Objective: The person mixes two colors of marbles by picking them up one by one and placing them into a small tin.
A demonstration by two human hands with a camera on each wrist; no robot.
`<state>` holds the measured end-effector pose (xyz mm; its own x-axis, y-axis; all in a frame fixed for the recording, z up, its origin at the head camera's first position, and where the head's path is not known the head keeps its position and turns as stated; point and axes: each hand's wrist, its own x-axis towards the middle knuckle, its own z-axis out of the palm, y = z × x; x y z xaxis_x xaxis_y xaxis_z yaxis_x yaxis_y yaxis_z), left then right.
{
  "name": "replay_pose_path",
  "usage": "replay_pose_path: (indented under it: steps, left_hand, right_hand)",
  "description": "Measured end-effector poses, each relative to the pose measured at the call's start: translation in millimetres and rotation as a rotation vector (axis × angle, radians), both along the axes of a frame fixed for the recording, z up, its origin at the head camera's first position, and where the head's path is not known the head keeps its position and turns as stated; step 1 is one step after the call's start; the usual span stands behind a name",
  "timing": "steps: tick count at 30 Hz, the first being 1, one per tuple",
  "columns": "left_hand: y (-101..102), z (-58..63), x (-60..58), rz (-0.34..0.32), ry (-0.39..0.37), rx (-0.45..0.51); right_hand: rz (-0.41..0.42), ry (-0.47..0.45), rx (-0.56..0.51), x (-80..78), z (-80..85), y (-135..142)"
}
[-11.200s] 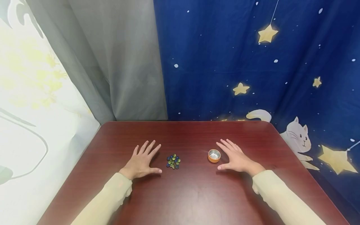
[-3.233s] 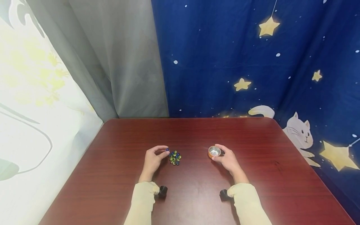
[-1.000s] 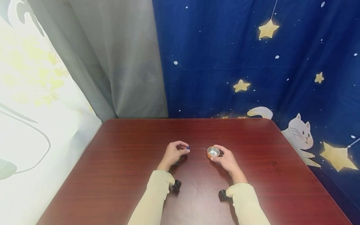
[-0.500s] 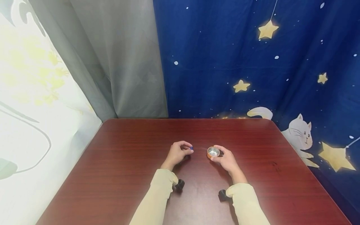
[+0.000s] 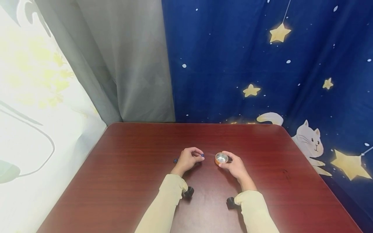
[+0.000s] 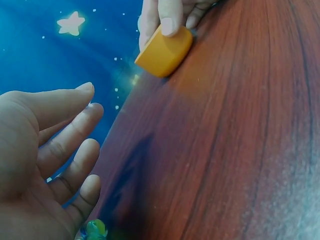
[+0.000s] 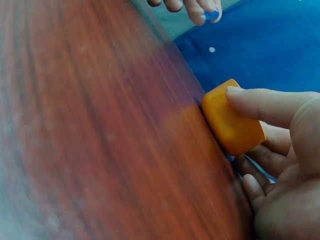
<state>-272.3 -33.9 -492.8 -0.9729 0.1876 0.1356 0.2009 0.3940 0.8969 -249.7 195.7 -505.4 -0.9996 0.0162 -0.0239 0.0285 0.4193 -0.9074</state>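
The left hand [image 5: 187, 159] is pinching a blue marble [image 7: 212, 15] between thumb and fingertips, holding it above the desk [image 5: 140, 145], near the orange bowl but apart from it. The right hand [image 5: 235, 166] is gripping the bowl [image 7: 230, 125], which is resting on the desk. Other marbles [image 5: 175, 160] are lying beside the left hand, partly hidden.

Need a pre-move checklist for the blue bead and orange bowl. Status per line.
1. Bead grip: ok, the left hand pinches the blue bead at the fingertips.
2. Bowl held: ok, the right hand grips the orange bowl by its side.
3. Bowl mouth: ok, facing up, no fingers across it.
4. Bead over bowl: not ok, a gap separates them.
5. Bowl base flat on the table: cannot tell.
6. Count of other beads: cannot tell, only a few show past the left hand.
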Motion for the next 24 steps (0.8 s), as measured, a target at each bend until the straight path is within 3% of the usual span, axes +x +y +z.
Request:
replay_pose_path:
  steps: [24]
  left_hand:
    - [9.4, 4.5, -2.3, 0.000, -0.011, 0.009]
  right_hand:
    - [-0.008, -0.014, -0.007, 0.4, -0.4, 0.1]
